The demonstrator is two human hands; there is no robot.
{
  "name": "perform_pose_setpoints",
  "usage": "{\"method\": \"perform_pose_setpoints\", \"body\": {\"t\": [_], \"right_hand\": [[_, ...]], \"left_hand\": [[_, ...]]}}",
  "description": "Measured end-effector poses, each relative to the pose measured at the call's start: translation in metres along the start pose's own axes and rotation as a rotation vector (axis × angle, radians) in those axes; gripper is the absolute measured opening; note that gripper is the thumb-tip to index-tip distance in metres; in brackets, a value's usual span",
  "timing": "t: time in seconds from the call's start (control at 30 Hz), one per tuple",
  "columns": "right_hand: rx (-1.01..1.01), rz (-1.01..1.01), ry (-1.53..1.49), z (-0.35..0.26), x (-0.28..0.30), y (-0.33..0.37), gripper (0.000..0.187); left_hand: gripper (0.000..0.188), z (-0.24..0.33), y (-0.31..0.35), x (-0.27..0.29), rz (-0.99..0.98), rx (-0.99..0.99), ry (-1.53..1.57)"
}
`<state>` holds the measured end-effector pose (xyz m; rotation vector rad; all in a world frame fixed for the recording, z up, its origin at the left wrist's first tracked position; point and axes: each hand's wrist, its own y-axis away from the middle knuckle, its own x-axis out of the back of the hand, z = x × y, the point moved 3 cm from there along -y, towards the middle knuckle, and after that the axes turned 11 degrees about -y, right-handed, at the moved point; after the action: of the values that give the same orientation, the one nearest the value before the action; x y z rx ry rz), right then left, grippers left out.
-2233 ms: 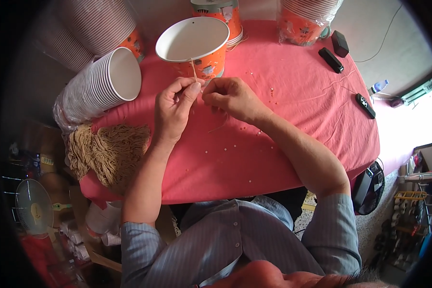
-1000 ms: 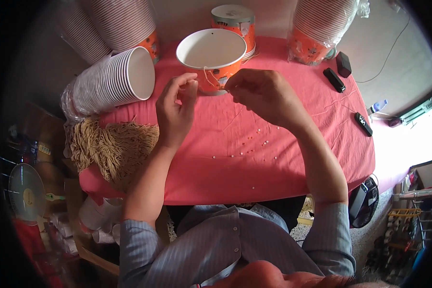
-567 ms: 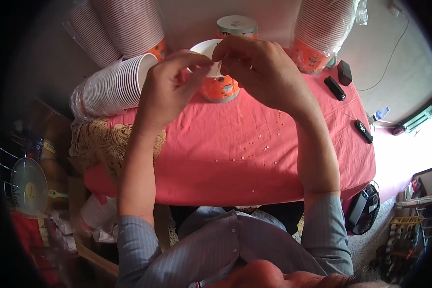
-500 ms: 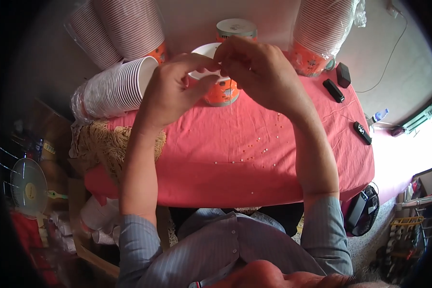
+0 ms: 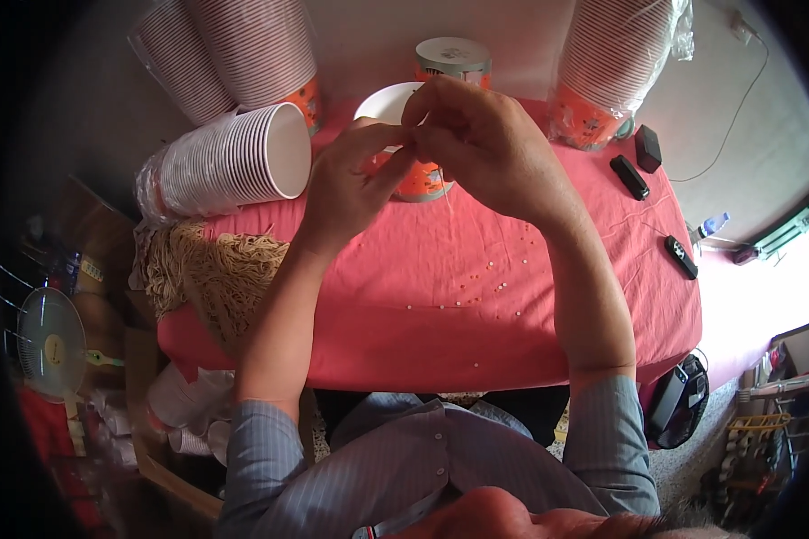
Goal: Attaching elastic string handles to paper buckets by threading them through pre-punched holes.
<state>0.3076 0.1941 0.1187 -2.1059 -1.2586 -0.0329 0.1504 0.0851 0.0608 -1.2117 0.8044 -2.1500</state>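
Note:
My left hand and my right hand meet above the far middle of the table, thumbs and fingertips pinched together. A thin pale string dangles below the right hand's fingers. Whatever the left fingertips pinch is too small to make out. Just behind and below my hands stands an orange-and-white paper bucket, its white mouth facing up and partly covered by them. Another bucket sits farther back, with a pale flat end on top. Small white and orange beads lie scattered on the red tablecloth.
Wrapped stacks of paper buckets rise at back left and back right; another stack lies sideways. Tan string is heaped at the left. A black remote and two dark objects line the right edge. A fan stands lower left.
My left hand has shifted right and slightly down, closing in on the right hand's fingertips. The sideways stack is less covered now. The dangling string has swung a little to the right.

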Motion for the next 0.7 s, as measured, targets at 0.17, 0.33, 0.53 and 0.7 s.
{"method": "perform_pose_setpoints", "body": {"t": [0.17, 0.33, 0.53, 0.7], "right_hand": [[-0.009, 0.015, -0.112, 0.005, -0.001, 0.000, 0.010], [-0.038, -0.018, -0.205, 0.013, -0.001, -0.002, 0.006], [-0.057, 0.007, -0.295, 0.009, 0.003, -0.001, 0.007], [-0.078, 0.009, -0.340, 0.010, 0.000, -0.003, 0.007]], "left_hand": [[0.020, -0.005, 0.001, -0.001, 0.003, 0.038, 0.020], [0.015, -0.006, -0.001, 0.001, 0.037, -0.029, 0.006], [0.015, -0.007, -0.002, 0.000, 0.035, -0.073, -0.018], [0.018, -0.004, 0.002, -0.003, 0.078, -0.022, 0.060]]}}
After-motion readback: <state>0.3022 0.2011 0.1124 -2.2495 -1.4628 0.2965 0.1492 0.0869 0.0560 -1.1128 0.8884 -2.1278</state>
